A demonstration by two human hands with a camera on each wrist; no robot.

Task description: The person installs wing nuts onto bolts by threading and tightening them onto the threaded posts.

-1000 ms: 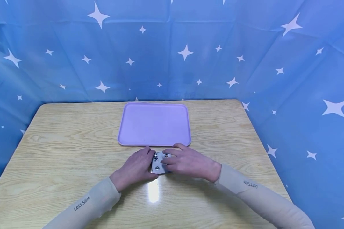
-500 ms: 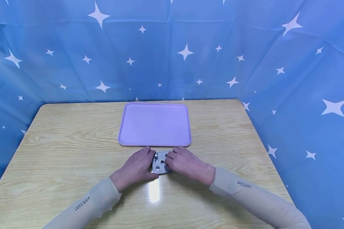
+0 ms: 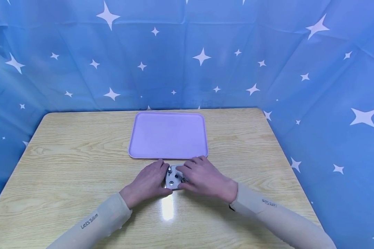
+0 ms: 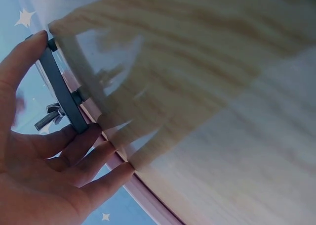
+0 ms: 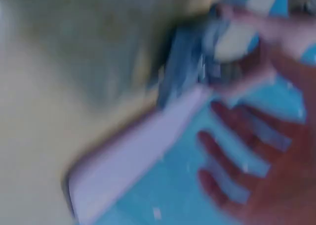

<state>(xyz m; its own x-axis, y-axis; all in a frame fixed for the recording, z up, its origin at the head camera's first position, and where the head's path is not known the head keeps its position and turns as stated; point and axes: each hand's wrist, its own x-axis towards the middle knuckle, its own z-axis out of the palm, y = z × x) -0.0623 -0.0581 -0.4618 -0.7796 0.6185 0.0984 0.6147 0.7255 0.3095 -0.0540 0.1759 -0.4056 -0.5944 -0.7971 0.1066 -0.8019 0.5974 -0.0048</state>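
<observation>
Pale grey sleeves, each with dark "Lets Slim" lettering

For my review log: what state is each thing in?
Grey flat metal plate: level, held at left edge.
Silver threaded metal bolt: upright through the plate's far-left corner, silver metal nut on.
Purple rectangular plastic tray: flat, face up.
Left grip: holding the plate.
Right grip: over the plate's right side; hold unclear.
</observation>
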